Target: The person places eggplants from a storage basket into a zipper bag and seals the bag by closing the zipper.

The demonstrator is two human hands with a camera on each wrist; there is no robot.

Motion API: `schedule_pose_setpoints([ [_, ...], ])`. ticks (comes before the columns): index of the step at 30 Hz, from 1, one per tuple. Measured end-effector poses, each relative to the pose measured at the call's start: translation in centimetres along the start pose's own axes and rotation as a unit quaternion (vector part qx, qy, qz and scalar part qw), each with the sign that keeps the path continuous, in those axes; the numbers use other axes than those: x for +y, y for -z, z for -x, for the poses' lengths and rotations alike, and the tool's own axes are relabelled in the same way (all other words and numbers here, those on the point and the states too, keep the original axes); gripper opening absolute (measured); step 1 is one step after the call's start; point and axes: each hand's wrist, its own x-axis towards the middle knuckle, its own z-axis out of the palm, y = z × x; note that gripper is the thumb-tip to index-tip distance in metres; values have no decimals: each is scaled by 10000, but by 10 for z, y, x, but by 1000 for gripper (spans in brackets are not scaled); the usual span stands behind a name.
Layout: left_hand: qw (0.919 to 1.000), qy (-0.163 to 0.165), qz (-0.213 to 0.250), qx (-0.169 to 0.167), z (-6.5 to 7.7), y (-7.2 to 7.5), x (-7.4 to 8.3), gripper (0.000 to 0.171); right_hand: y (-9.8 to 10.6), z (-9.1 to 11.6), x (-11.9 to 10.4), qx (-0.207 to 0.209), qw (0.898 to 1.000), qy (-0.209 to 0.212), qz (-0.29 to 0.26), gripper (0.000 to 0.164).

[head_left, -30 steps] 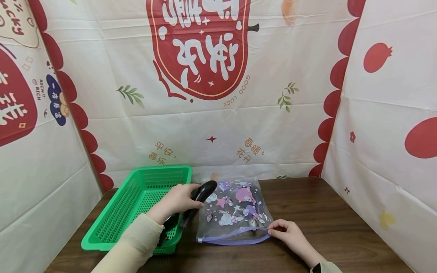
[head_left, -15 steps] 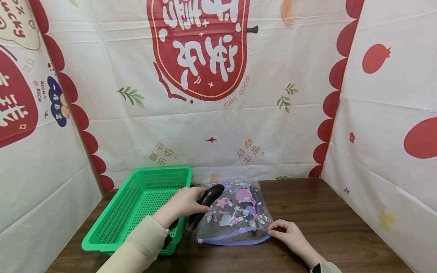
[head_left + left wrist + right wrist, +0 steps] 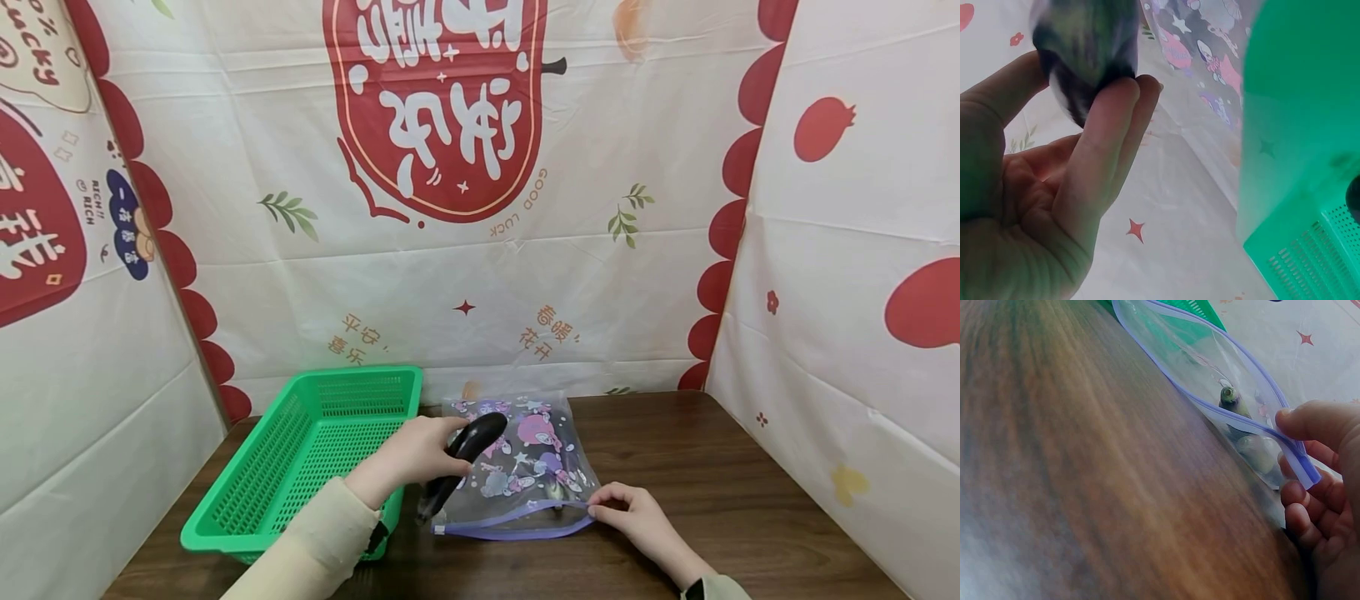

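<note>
My left hand grips a glossy dark eggplant, tilted, over the left side of a clear zip bag printed with pink and purple cartoon figures. In the left wrist view, thumb and fingers pinch the eggplant near its lower end. My right hand pinches the right corner of the bag's purple zip edge. The bag's mouth gapes in the right wrist view, and a dark vegetable with a green stem end shows inside.
A green perforated plastic basket stands left of the bag, partly behind my left forearm. In the left wrist view, a dark rounded thing shows at the basket. Printed white cloth rises behind the brown wooden table.
My left hand has carried the eggplant rightward, away from the basket's side and over the bag. The right hand keeps its pinch on the bag's corner.
</note>
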Motion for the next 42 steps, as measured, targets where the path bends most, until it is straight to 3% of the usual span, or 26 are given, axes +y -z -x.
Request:
schedule_pose_setpoints([
  [7, 9990, -187, -394, 5, 2, -2, 7, 67, 0, -2, -2, -13, 10000, 59, -66, 10],
  [21, 9991, -264, -319, -124, 7, -8, 23, 63, 1, -3, -2, -7, 9999, 135, -3, 9],
  [28, 9979, -321, -536, -145, 10, -15, 32, 65, 0, -1, -2, 57, 9999, 51, 119, 11],
  [35, 9968, -538, -566, -166, 13, -24, 38, 53, 1, 0, 0, 63, 9998, 44, 172, 10],
  [42, 9978, -363, -495, -253, 15, -35, 38, 62, 0, 0, 1, 51, 9997, 125, 185, 9],
])
